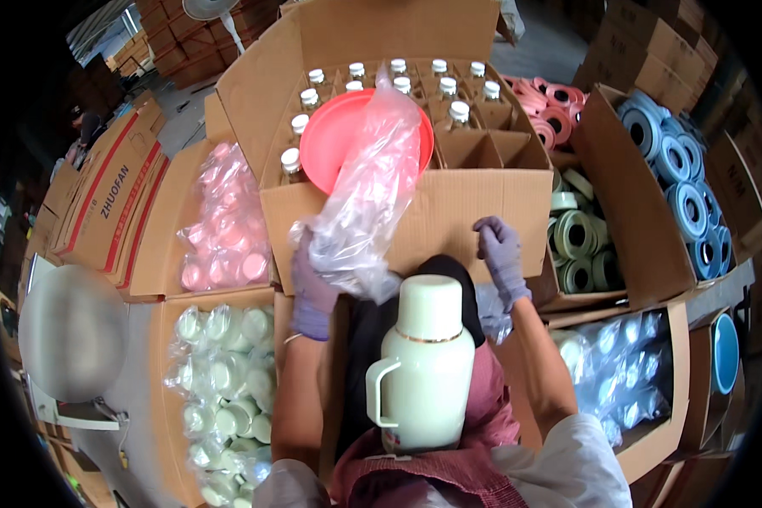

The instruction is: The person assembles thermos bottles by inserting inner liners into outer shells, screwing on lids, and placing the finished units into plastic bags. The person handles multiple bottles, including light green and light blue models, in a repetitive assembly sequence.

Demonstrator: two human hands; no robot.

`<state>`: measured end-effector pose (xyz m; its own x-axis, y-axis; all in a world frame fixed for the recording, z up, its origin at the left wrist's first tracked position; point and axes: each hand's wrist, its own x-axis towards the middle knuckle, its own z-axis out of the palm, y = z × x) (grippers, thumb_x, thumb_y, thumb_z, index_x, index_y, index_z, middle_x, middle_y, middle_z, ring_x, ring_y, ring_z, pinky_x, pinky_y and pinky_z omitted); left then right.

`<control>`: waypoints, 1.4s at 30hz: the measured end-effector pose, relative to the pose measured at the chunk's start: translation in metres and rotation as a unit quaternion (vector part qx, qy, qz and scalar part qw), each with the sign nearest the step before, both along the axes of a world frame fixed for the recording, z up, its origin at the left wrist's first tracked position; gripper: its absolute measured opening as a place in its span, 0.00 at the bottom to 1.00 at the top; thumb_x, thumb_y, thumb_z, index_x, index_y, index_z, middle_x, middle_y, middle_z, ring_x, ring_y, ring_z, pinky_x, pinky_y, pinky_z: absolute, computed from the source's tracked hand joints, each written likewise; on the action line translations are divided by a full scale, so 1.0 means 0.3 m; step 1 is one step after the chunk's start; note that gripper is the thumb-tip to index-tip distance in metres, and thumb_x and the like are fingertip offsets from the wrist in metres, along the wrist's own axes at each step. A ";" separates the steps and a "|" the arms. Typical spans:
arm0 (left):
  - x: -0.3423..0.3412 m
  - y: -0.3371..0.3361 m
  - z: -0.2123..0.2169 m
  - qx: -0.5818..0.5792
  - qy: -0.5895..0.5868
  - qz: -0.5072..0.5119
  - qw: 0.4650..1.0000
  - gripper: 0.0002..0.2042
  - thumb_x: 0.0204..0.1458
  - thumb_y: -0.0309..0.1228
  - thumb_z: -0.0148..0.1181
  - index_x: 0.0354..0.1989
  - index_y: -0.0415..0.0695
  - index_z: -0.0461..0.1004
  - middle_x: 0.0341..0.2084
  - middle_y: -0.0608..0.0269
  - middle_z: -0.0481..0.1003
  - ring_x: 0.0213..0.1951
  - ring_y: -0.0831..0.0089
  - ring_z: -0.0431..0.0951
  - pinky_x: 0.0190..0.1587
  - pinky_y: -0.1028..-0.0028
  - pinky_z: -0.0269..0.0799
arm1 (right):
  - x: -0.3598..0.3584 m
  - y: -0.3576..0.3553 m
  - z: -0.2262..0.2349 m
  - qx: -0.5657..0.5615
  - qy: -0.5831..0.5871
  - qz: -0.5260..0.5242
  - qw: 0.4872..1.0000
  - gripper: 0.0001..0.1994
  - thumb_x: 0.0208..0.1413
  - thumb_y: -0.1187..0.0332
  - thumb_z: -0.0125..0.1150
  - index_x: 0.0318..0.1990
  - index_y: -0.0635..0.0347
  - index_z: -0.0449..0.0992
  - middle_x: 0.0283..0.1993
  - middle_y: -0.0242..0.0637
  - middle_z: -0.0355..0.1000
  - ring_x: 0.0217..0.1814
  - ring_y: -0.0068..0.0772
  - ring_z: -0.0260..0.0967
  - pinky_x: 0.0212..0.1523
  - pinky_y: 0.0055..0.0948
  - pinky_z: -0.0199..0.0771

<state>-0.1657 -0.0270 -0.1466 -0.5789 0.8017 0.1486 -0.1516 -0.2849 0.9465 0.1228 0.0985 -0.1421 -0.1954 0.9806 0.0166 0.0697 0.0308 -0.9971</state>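
My left hand (315,288), in a grey-purple glove, grips the lower end of a clear plastic bag (368,190). The bag stretches up across a round red plastic dish (332,140) that lies on the bottles in the carton ahead. My right hand (501,254), gloved too, is raised by the carton's front wall with its fingers curled closed. Whether anything is inside that fist is hidden. Between my legs a pale green thermos flask (432,372) stands upright, its cup lid on and handle to the left. Neither hand touches it.
The divided carton (491,199) holds several white-capped bottles (459,114). Around me stand cartons of bagged pink cups (226,220), bagged green cups (229,381), green rings (576,237), blue rings (690,207) and bagged blue parts (622,372). A round fan (74,334) is at left.
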 end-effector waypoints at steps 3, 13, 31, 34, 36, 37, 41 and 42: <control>0.077 -0.081 0.133 -0.046 -0.029 0.083 0.995 0.27 0.48 0.26 0.66 0.58 0.37 0.67 0.46 0.49 0.77 0.47 0.58 0.77 0.53 0.62 0.71 | 0.010 -0.060 -0.021 0.040 0.001 0.037 0.999 0.09 0.62 0.71 0.52 0.43 0.64 0.76 0.24 0.28 0.69 0.25 0.18 0.66 0.28 0.21 0.69; 0.197 -0.043 0.353 -0.053 0.141 -0.125 0.981 0.14 0.60 0.36 0.58 0.37 0.35 0.78 0.25 0.75 0.72 0.28 0.86 0.68 0.30 0.80 0.65 | -0.094 0.043 0.024 0.243 -0.201 0.101 0.943 0.20 0.49 0.66 0.60 0.51 0.60 0.72 0.49 0.51 0.71 0.52 0.52 0.69 0.53 0.40 0.69; 0.236 -0.265 0.175 -0.075 0.275 -0.044 0.957 0.15 0.57 0.26 0.49 0.51 0.33 0.72 0.40 0.46 0.77 0.42 0.50 0.77 0.47 0.65 0.72 | -0.058 -0.352 -0.030 0.103 0.009 -0.062 0.993 0.10 0.55 0.74 0.48 0.40 0.68 0.72 0.39 0.50 0.70 0.42 0.47 0.68 0.46 0.35 0.69; 0.196 -0.346 0.185 -0.169 0.165 -0.104 0.966 0.10 0.53 0.26 0.51 0.40 0.36 0.74 0.36 0.53 0.77 0.39 0.59 0.77 0.44 0.69 0.71 | 0.011 -0.421 0.004 0.241 -0.048 -0.020 0.969 0.08 0.55 0.74 0.48 0.39 0.67 0.71 0.38 0.48 0.69 0.42 0.52 0.66 0.46 0.37 0.68; 0.075 -0.521 0.132 -0.137 0.253 -0.187 0.939 0.08 0.50 0.25 0.56 0.38 0.40 0.77 0.39 0.55 0.77 0.41 0.63 0.77 0.45 0.71 0.71 | 0.114 -0.513 -0.065 0.390 -0.157 0.009 0.908 0.09 0.50 0.66 0.55 0.36 0.62 0.71 0.39 0.44 0.68 0.45 0.50 0.65 0.49 0.47 0.64; 0.025 -0.610 0.081 -0.047 0.308 -0.254 0.915 0.10 0.49 0.24 0.59 0.40 0.42 0.78 0.44 0.55 0.76 0.45 0.62 0.77 0.47 0.71 0.71 | 0.149 -0.569 -0.086 0.418 -0.197 0.064 0.885 0.11 0.47 0.63 0.57 0.35 0.60 0.71 0.40 0.41 0.69 0.45 0.48 0.65 0.52 0.51 0.63; 0.078 -0.873 0.045 -0.299 0.272 -0.391 0.827 0.07 0.49 0.26 0.59 0.37 0.41 0.78 0.41 0.56 0.77 0.41 0.65 0.77 0.44 0.69 0.73 | 0.207 -0.771 -0.068 0.418 -0.231 0.129 0.869 0.06 0.45 0.67 0.56 0.31 0.55 0.69 0.38 0.36 0.67 0.45 0.40 0.66 0.61 0.48 0.63; 0.078 -0.916 0.040 -0.336 0.284 -0.457 0.773 0.07 0.48 0.26 0.60 0.36 0.40 0.78 0.40 0.57 0.77 0.39 0.66 0.77 0.44 0.69 0.73 | 0.245 -0.825 -0.095 0.425 -0.240 0.163 0.857 0.05 0.45 0.67 0.56 0.30 0.54 0.69 0.38 0.36 0.67 0.44 0.39 0.66 0.61 0.48 0.64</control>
<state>-0.1424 -0.3017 -0.1347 0.2813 0.8438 -0.4571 0.4947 0.2806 0.8225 0.1962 -0.1490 -0.1704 -0.6411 0.5458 0.5395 0.3150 0.8282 -0.4636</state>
